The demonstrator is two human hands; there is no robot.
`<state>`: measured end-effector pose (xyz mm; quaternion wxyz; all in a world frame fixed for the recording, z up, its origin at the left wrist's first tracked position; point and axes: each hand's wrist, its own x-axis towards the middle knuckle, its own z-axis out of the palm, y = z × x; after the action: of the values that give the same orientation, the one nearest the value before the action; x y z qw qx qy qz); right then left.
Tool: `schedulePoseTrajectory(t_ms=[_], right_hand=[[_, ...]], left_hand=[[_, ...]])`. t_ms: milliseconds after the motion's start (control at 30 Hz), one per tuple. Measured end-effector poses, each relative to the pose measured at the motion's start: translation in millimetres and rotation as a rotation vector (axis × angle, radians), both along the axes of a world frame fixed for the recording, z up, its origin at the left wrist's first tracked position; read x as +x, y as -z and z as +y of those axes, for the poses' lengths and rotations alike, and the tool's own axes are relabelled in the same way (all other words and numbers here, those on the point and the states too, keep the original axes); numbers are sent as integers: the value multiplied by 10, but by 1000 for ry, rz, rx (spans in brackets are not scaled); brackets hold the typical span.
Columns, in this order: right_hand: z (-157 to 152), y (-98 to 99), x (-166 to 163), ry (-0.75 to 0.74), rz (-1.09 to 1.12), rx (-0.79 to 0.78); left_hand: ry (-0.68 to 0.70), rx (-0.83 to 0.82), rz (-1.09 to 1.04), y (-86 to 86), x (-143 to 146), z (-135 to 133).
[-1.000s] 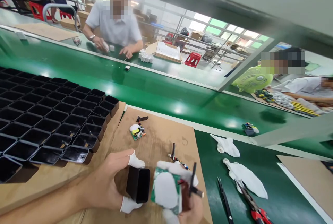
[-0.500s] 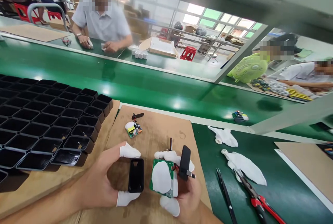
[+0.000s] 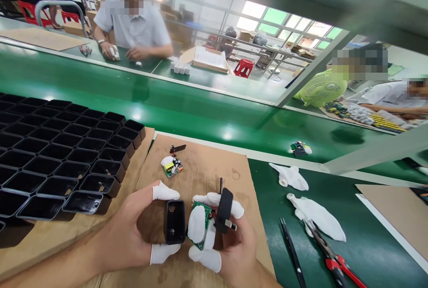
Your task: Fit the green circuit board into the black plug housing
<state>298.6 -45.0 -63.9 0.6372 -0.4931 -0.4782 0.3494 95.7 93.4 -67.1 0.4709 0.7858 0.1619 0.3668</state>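
Between the thumb and finger of my left hand (image 3: 129, 228), which wear white finger cots, is a black plastic case (image 3: 174, 222) with its open side facing right and toward me. My right hand (image 3: 230, 243), also in finger cots, grips a green circuit board (image 3: 203, 212) with a white blob of paste over it. Joined to the board by short wires, a black plug cover (image 3: 224, 210) with metal prongs rests against the right fingers. The board's left edge is right beside the case's opening; whether they touch I cannot tell.
Rows of black cases (image 3: 63, 154) stand at left. Another circuit board (image 3: 172, 165) lies on the cardboard (image 3: 230, 154). Tweezers (image 3: 292, 252), red-handled pliers (image 3: 329, 252) and white cloth-like pieces (image 3: 317, 216) lie at right. Across the green conveyor (image 3: 200, 118) a co-worker (image 3: 133, 29) sits.
My right hand has moved left, bringing the circuit board up to the case and turning it. The case has tilted slightly. A board on the conveyor has shifted a little left.
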Motion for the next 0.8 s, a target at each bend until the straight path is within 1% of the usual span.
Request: schedulePoseTrajectory(t_ms=[67,133,267,367,467,567,700,800], right_hand=[[0,-26,-8,-48,55,51],[-32,-31,21,-48,58,81],[-142,15,171,13,-32,-31],[-167,92,243,-29,-78,-59],[-173,166,217,-57,-54,-57],[-190,169,156,-51,-23,-71],[-134,36,105,-63,-73,-30],[-42,-61,80,-73,-92,-4]], left_hand=[[-12,12,10,20,-8,1],[-25,26,34,64,-27,-4],[-57,22,106,188,-64,-26],[-53,11,108,228,-54,-34],[-20,21,69,184,-29,-19],[23,37,39,96,-13,6],[73,52,61,-2,-3,24],[99,34,31,-27,10,21]])
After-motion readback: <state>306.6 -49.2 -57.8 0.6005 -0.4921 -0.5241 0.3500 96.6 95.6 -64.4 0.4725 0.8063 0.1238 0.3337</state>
